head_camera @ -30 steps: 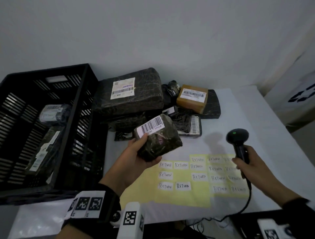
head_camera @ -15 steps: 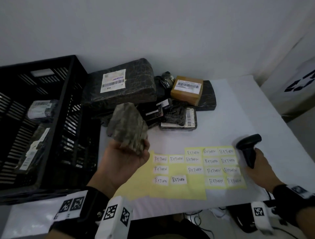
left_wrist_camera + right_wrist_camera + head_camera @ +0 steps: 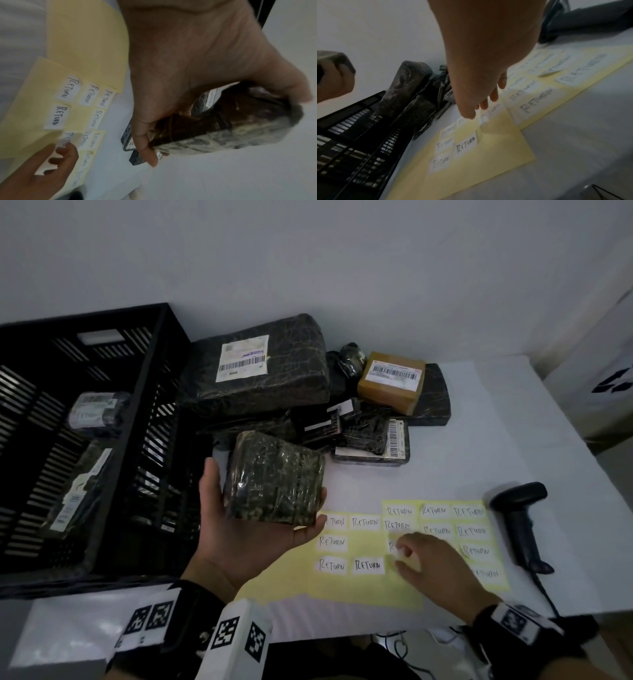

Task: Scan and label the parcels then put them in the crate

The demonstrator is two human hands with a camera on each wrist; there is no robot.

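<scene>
Left hand [image 3: 253, 529] palm-up, grip around parcel [image 3: 274, 477]; right hand [image 3: 435, 563] palm-down, fingertips pinching RETURN label [image 3: 397, 547]

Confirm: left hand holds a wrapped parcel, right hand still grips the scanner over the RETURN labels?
Not quite. The head view shows the scanner lying on the table; the right hand reaches onto the RETURN labels. The left hand does hold the wrapped parcel.

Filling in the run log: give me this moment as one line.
left hand: holds wrapped parcel | right hand: fingers on RETURN label | scanner: on table | crate: two parcels inside
</scene>
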